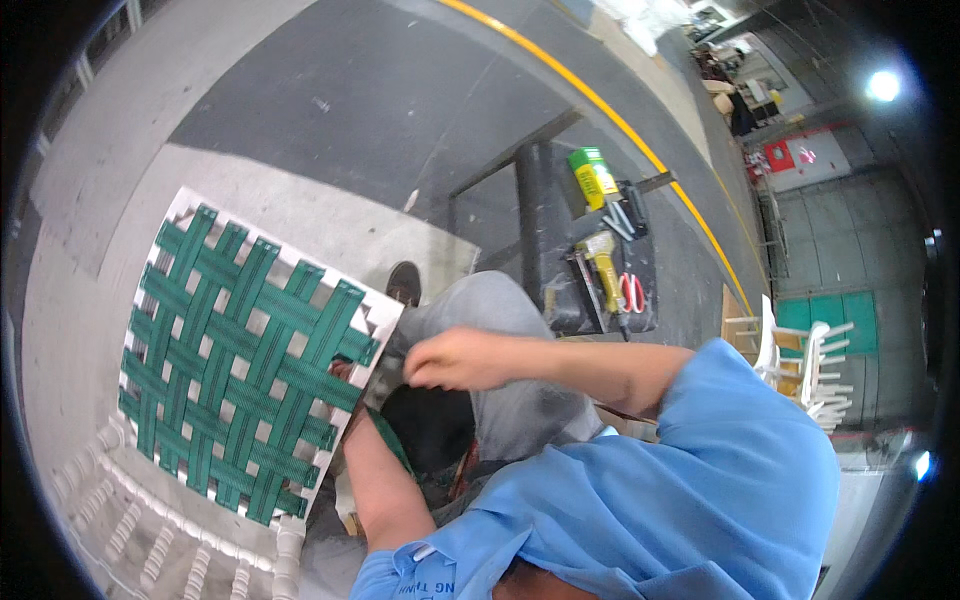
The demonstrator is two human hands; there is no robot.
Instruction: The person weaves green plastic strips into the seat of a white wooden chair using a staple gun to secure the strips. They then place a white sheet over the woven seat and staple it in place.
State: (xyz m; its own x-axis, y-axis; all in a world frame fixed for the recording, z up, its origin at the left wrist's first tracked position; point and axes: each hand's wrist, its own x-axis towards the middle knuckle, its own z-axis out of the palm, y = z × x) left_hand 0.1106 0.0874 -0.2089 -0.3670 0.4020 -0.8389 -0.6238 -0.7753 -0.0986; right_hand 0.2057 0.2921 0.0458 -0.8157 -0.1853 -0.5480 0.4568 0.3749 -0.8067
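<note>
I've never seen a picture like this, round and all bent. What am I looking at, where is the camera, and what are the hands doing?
There is no machine here. A person wears a wide fisheye camera on the head, looking down, so straight edges curve near the rim. The blue sleeves at the bottom are the person's own.

In front lies a white chair frame with turned spindles, its seat woven from green webbing straps crossing over and under.

The right hand is closed in a loose fist at the frame's near edge; what its grip holds I cannot tell. The left hand is mostly hidden at the seat's edge, so its grip is unclear too.

Further off, a dark stand carries a green and yellow can, a yellow tool and red-handled scissors. The floor is grey concrete with a yellow line.
</note>
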